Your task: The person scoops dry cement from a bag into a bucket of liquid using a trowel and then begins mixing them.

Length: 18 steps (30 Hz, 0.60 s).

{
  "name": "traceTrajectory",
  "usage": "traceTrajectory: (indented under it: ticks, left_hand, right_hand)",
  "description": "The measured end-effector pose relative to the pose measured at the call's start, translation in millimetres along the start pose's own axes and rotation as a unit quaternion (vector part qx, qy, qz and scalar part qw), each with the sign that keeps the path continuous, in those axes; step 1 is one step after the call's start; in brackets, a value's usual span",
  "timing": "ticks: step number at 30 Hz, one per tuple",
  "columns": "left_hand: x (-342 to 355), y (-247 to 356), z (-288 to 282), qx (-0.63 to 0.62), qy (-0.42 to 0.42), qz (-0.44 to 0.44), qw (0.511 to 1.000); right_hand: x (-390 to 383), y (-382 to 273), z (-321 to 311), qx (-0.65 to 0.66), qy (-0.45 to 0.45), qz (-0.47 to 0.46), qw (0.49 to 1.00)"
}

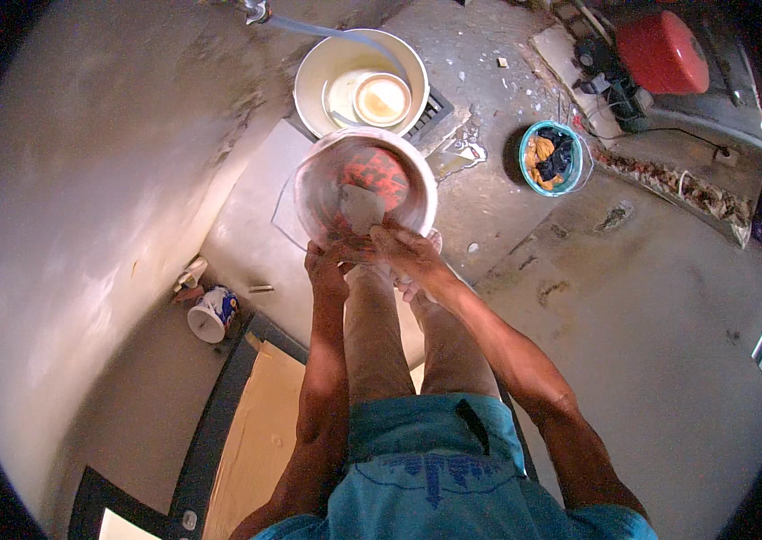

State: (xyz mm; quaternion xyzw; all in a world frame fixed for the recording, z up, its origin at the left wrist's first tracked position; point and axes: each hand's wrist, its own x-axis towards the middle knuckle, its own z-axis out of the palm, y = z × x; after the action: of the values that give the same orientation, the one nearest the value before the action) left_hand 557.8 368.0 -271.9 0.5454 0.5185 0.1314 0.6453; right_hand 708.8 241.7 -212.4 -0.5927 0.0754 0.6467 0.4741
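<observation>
A white bucket (423,175) with a wire handle is tipped toward me, its inside smeared pale and partly reddish-orange. My left hand (327,261) is closed at the bucket's near rim. My right hand (406,252) reaches over the same rim, closed on a scraper (361,207) with a broad greyish blade that lies inside the bucket. The grip end is hidden under my fingers. What coats the bottom is too blurred to make out.
Beyond stands a large cream bucket (309,85) holding a smaller tub (383,97), with a hose (309,29) running into it. To the right are a teal bucket (546,191) of cloths and a red tank (664,54). A white tub (207,322) lies by the left wall.
</observation>
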Motion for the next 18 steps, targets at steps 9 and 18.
traceTrajectory:
  ticks: [9,18]
  left_hand:
    - [14,12,-57,-0.090,0.037,-0.061,0.993]
    - [28,-6,-117,-0.203,0.106,-0.083,0.970]
  right_hand:
    - [22,-37,66,-0.091,0.005,0.046,0.995]
    - [76,-43,131,-0.230,-0.071,0.033,0.970]
